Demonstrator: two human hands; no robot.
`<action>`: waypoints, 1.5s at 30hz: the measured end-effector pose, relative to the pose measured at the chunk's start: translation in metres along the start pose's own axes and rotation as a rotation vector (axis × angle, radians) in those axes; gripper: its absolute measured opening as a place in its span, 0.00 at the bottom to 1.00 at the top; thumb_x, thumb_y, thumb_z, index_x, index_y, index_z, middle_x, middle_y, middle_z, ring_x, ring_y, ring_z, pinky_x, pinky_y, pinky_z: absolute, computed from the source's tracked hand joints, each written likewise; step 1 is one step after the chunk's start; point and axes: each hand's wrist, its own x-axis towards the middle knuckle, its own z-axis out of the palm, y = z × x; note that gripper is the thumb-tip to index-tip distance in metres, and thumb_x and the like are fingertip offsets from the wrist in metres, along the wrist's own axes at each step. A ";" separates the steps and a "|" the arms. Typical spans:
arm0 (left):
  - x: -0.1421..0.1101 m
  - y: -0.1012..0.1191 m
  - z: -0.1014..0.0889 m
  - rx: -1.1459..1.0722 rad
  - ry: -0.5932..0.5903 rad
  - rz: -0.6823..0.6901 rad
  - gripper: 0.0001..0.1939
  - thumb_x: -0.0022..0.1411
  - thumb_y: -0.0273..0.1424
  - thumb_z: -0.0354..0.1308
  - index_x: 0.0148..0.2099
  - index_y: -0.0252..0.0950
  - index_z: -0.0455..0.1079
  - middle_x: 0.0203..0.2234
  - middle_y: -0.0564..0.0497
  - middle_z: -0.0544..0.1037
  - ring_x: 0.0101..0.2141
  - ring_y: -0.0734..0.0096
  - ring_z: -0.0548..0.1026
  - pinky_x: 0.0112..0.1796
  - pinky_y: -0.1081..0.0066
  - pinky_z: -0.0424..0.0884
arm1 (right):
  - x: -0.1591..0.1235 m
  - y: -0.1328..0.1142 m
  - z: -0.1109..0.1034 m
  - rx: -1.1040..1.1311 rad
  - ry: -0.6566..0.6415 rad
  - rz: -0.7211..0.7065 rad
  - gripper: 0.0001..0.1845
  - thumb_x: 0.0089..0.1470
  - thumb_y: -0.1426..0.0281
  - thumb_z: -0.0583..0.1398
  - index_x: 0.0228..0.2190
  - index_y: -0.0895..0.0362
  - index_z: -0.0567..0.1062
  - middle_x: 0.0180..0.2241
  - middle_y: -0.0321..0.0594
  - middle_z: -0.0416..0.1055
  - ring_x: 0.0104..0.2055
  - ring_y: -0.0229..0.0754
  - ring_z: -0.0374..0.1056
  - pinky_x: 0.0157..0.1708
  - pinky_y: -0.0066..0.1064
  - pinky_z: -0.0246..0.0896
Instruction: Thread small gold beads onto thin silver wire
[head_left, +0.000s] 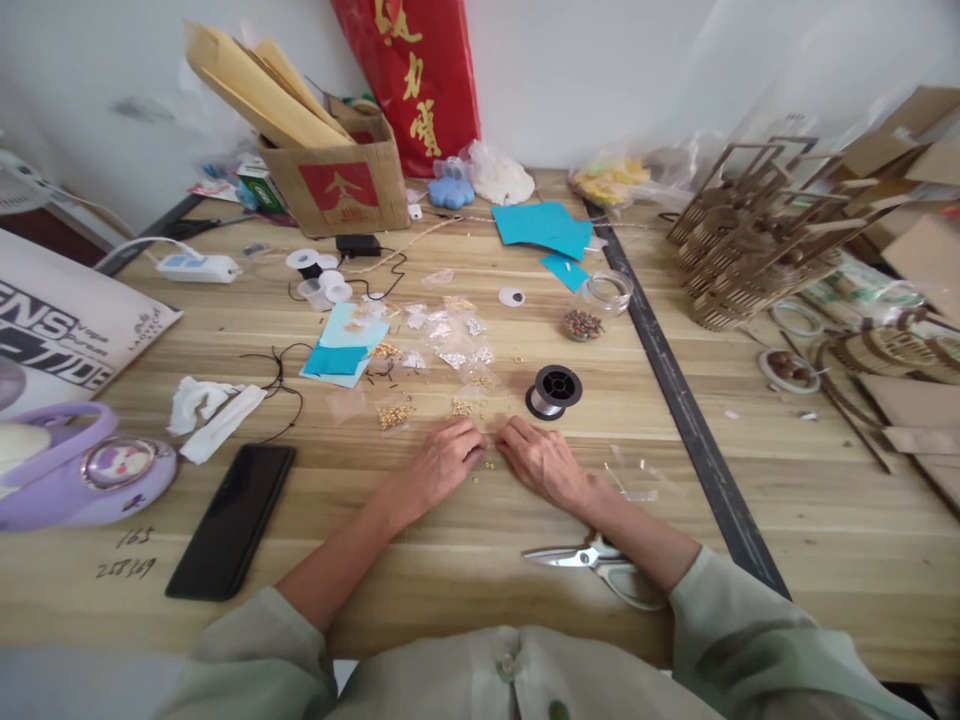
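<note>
My left hand (448,458) rests on the wooden table with its fingers bent together. Facing it across a narrow gap is my right hand (541,464), fingers also curled in. Whatever either hand pinches is too small or hidden to make out. A few tiny gold beads (489,465) lie between the two hands. Just beyond the left fingertips is a small pile of gold beads (463,408), with another gold heap (394,415) to its left. A black spool of thin clear line (553,392) stands beyond the right hand. Scissors (577,556) lie partly under my right forearm.
A black phone (231,522) and a purple bag-like item (90,465) lie at left. Blue paper (337,358) and small plastic packets (450,335) spread across the middle. A dish of mixed beads (583,324) and wooden baskets (750,250) stand at right, past a dark strip (675,410).
</note>
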 end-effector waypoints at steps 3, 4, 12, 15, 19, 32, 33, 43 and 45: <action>0.000 0.000 -0.001 0.041 -0.021 0.003 0.10 0.65 0.27 0.50 0.30 0.33 0.69 0.30 0.49 0.70 0.33 0.69 0.70 0.37 0.70 0.66 | 0.000 0.000 0.001 0.010 0.003 0.004 0.10 0.62 0.72 0.51 0.32 0.59 0.70 0.32 0.40 0.68 0.30 0.37 0.63 0.23 0.30 0.41; 0.000 0.000 -0.001 0.056 -0.021 0.005 0.10 0.64 0.26 0.51 0.31 0.33 0.69 0.30 0.49 0.70 0.33 0.69 0.70 0.37 0.70 0.67 | 0.000 0.001 0.001 0.013 0.008 0.004 0.10 0.62 0.72 0.51 0.32 0.59 0.70 0.32 0.40 0.68 0.30 0.37 0.63 0.23 0.30 0.41; -0.001 -0.001 -0.005 0.227 0.030 0.056 0.08 0.62 0.29 0.54 0.30 0.33 0.69 0.29 0.48 0.71 0.37 0.65 0.69 0.40 0.66 0.67 | -0.002 0.003 0.003 0.079 0.043 -0.003 0.10 0.62 0.72 0.50 0.32 0.59 0.69 0.32 0.40 0.68 0.29 0.36 0.62 0.23 0.29 0.42; -0.001 -0.002 -0.004 0.237 0.041 0.069 0.09 0.63 0.29 0.53 0.30 0.33 0.69 0.29 0.49 0.71 0.36 0.66 0.68 0.40 0.67 0.68 | -0.002 0.004 0.002 0.093 0.047 -0.004 0.10 0.62 0.72 0.50 0.32 0.60 0.70 0.31 0.40 0.68 0.29 0.36 0.63 0.23 0.28 0.43; 0.000 -0.004 -0.002 0.236 0.049 0.081 0.10 0.64 0.28 0.51 0.30 0.33 0.69 0.29 0.49 0.70 0.35 0.67 0.68 0.41 0.67 0.68 | -0.002 0.004 0.002 0.105 0.050 -0.002 0.10 0.62 0.72 0.50 0.32 0.60 0.70 0.31 0.40 0.68 0.28 0.36 0.62 0.24 0.28 0.44; 0.006 -0.002 0.000 -0.068 0.161 -0.026 0.06 0.60 0.24 0.54 0.31 0.34 0.70 0.26 0.49 0.74 0.31 0.70 0.70 0.35 0.70 0.68 | -0.002 0.011 0.004 0.296 0.060 0.037 0.06 0.61 0.72 0.52 0.34 0.58 0.68 0.33 0.40 0.68 0.30 0.37 0.63 0.27 0.27 0.50; 0.006 -0.002 0.000 -0.126 0.168 -0.082 0.05 0.58 0.24 0.55 0.30 0.34 0.70 0.24 0.51 0.74 0.28 0.72 0.70 0.32 0.71 0.68 | -0.002 0.011 0.004 0.313 0.061 0.040 0.06 0.61 0.72 0.52 0.34 0.58 0.68 0.33 0.40 0.68 0.30 0.37 0.64 0.28 0.27 0.51; 0.012 -0.003 0.004 -0.650 0.171 -0.300 0.03 0.54 0.26 0.58 0.32 0.31 0.70 0.24 0.52 0.73 0.25 0.76 0.70 0.29 0.77 0.68 | -0.002 0.011 0.001 0.473 0.082 0.094 0.05 0.59 0.73 0.52 0.32 0.58 0.67 0.32 0.39 0.67 0.31 0.38 0.64 0.32 0.27 0.55; 0.012 -0.002 0.004 -0.657 0.173 -0.301 0.03 0.55 0.26 0.57 0.33 0.31 0.70 0.25 0.51 0.73 0.26 0.75 0.70 0.30 0.76 0.68 | -0.002 0.012 0.002 0.490 0.087 0.101 0.05 0.59 0.73 0.52 0.32 0.58 0.67 0.32 0.39 0.67 0.31 0.38 0.63 0.32 0.27 0.56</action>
